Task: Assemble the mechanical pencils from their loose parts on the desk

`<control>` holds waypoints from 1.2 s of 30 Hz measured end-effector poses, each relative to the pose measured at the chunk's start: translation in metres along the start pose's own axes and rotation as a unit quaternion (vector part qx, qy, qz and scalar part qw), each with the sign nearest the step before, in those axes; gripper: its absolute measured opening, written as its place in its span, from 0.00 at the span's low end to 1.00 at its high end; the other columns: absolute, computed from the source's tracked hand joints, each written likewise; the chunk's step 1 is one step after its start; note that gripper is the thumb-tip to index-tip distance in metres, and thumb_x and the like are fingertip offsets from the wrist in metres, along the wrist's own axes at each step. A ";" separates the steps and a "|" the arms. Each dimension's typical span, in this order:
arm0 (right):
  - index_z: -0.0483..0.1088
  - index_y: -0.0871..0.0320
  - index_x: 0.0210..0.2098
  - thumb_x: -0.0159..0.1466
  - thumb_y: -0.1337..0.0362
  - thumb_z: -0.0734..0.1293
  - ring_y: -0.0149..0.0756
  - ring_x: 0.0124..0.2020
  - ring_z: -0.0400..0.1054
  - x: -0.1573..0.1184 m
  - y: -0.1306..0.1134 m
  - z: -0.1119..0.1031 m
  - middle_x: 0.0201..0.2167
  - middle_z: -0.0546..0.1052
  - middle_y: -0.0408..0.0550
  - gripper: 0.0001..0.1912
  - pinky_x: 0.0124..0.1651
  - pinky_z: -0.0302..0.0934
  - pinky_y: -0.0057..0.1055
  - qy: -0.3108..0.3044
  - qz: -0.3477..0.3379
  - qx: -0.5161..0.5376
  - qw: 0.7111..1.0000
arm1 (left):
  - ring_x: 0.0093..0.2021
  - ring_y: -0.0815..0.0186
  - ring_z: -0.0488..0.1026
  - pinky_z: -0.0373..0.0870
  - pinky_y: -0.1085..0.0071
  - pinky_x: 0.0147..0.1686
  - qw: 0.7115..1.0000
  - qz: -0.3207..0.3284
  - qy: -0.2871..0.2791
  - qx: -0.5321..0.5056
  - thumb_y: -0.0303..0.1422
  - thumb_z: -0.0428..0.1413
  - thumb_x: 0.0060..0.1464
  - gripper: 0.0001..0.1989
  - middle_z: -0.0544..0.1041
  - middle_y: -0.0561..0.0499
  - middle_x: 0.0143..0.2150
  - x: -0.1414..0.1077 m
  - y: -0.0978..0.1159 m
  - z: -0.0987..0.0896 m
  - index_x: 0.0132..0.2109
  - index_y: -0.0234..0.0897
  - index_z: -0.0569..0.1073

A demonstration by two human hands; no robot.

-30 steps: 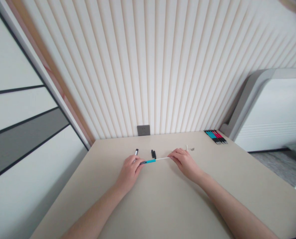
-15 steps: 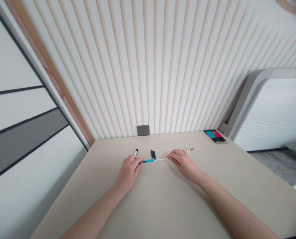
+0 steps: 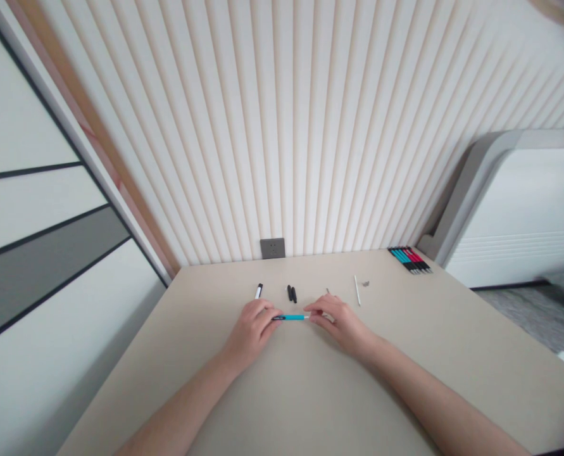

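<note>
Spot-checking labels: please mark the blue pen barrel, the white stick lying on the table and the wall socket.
Blue pen barrel (image 3: 294, 317), head view: middle of its blue section.
White stick (image 3: 357, 290), head view: midway along its length.
Wall socket (image 3: 273, 248), head view: centre of its faceplate.

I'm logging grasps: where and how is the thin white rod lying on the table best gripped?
Probably mid-length on the thin white rod, pinched across its sides from above by the nearer right hand: it lies flat, slender and uncovered.
</note>
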State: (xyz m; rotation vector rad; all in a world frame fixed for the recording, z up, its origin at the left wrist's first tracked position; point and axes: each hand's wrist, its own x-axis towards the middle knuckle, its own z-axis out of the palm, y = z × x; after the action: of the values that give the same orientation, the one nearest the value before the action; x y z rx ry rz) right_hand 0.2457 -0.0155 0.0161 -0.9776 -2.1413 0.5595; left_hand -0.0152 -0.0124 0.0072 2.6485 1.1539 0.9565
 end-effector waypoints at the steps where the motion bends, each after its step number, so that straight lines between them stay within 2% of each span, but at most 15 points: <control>1: 0.73 0.55 0.45 0.68 0.58 0.61 0.36 0.38 0.69 0.000 0.000 0.001 0.34 0.76 0.48 0.11 0.45 0.61 0.35 0.003 0.002 0.011 1.000 | 0.45 0.61 0.69 0.66 0.61 0.49 1.000 -0.001 0.003 -0.004 0.32 0.51 0.62 0.07 0.73 0.48 0.41 0.000 0.000 0.000 0.45 0.40 0.73; 6: 0.73 0.55 0.44 0.67 0.58 0.63 0.36 0.37 0.69 0.000 -0.002 0.002 0.33 0.76 0.48 0.11 0.44 0.62 0.34 0.020 0.008 0.024 0.999 | 0.44 0.61 0.69 0.66 0.61 0.48 0.999 -0.016 0.015 -0.024 0.34 0.53 0.61 0.06 0.73 0.48 0.40 0.000 -0.002 0.000 0.44 0.39 0.72; 12: 0.73 0.55 0.43 0.68 0.59 0.62 0.36 0.38 0.69 0.000 -0.002 0.002 0.33 0.76 0.48 0.11 0.44 0.62 0.34 0.038 0.002 0.012 0.999 | 0.43 0.62 0.69 0.66 0.63 0.46 0.999 0.031 -0.006 -0.036 0.34 0.52 0.62 0.06 0.74 0.48 0.38 0.001 0.004 -0.004 0.42 0.39 0.72; 21: 0.75 0.55 0.38 0.69 0.60 0.60 0.36 0.38 0.69 0.001 -0.003 0.008 0.34 0.77 0.48 0.12 0.44 0.61 0.34 -0.003 0.008 -0.029 1.000 | 0.42 0.63 0.70 0.67 0.65 0.46 0.998 0.030 0.029 -0.053 0.33 0.52 0.62 0.05 0.74 0.48 0.37 0.000 0.005 -0.002 0.42 0.38 0.72; 25: 0.74 0.55 0.42 0.67 0.60 0.63 0.36 0.37 0.69 -0.001 -0.001 0.011 0.33 0.76 0.47 0.09 0.44 0.62 0.34 0.013 0.027 -0.021 0.999 | 0.43 0.63 0.70 0.67 0.65 0.46 0.998 0.026 0.023 -0.057 0.33 0.53 0.62 0.05 0.74 0.48 0.38 0.000 0.003 -0.001 0.42 0.38 0.72; 28: 0.71 0.54 0.47 0.66 0.60 0.64 0.35 0.37 0.69 -0.002 -0.003 0.010 0.33 0.76 0.46 0.11 0.44 0.63 0.34 0.036 0.037 0.003 0.999 | 0.42 0.63 0.70 0.67 0.65 0.46 0.998 0.019 0.014 -0.052 0.33 0.53 0.62 0.05 0.74 0.49 0.37 0.001 0.003 -0.002 0.42 0.38 0.72; 36: 0.73 0.54 0.44 0.67 0.58 0.62 0.36 0.34 0.69 -0.001 -0.002 0.015 0.30 0.76 0.46 0.11 0.41 0.63 0.35 0.059 0.044 0.022 0.997 | 0.42 0.62 0.71 0.67 0.64 0.45 0.999 0.016 0.004 -0.048 0.33 0.52 0.62 0.06 0.75 0.48 0.37 0.001 0.001 -0.003 0.42 0.39 0.73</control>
State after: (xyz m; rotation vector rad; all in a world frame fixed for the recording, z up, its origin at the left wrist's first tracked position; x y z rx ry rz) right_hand 0.2345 -0.0186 0.0070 -1.0578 -1.9818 0.5738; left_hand -0.0155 -0.0123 0.0102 2.5969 1.0430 1.0017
